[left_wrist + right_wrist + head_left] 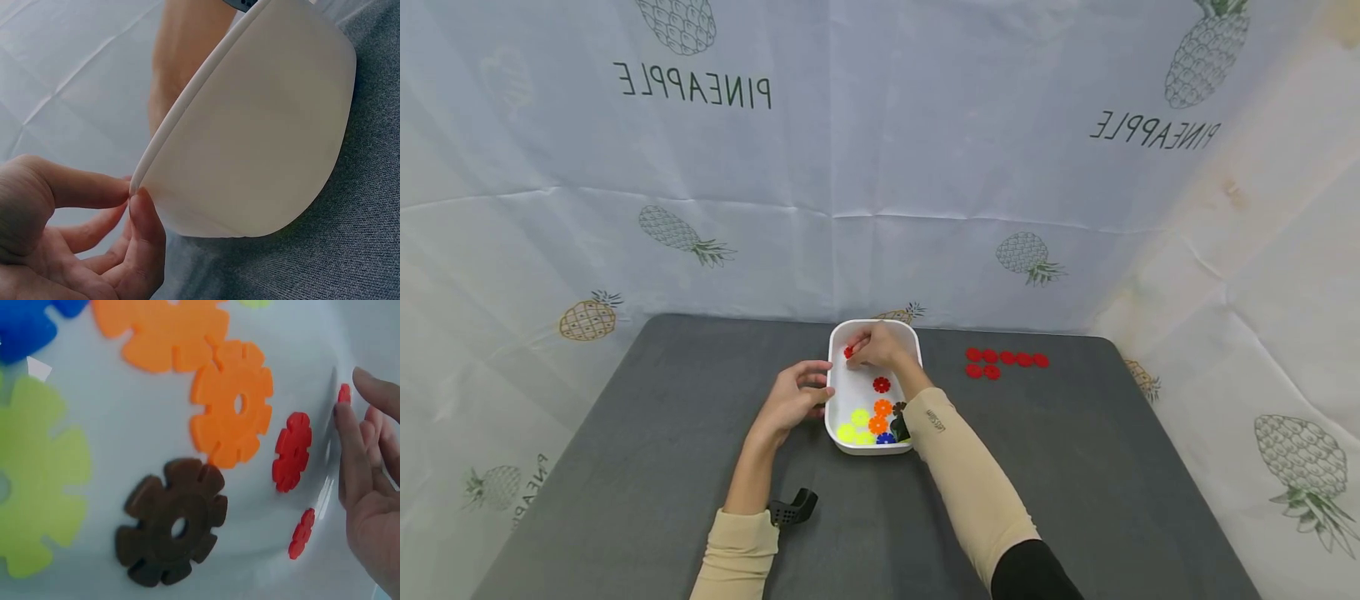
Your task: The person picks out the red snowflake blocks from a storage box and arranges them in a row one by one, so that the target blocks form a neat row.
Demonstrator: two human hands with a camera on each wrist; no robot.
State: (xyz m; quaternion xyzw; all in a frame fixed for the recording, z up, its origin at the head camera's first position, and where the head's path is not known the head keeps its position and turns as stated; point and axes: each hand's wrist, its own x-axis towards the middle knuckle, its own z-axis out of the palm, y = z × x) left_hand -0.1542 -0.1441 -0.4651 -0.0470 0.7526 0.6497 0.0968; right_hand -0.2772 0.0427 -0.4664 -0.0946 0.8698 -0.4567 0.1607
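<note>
A white plastic bin stands on the table, with notched interlocking plastic discs inside. My left hand pinches the bin's left rim between thumb and finger. Inside the bin's far part, my right hand pinches a red notched disc between thumb and fingers. Two more red discs, one upper and one lower, lie near that hand. Orange discs, yellow-green discs, a brown disc and a blue disc lie in the near part. My right forearm hides part of the bin.
On the grey table, several red discs lie in two rows right of the bin. A pineapple-print cloth hangs behind and beside the table. A black strap device sits at my left wrist.
</note>
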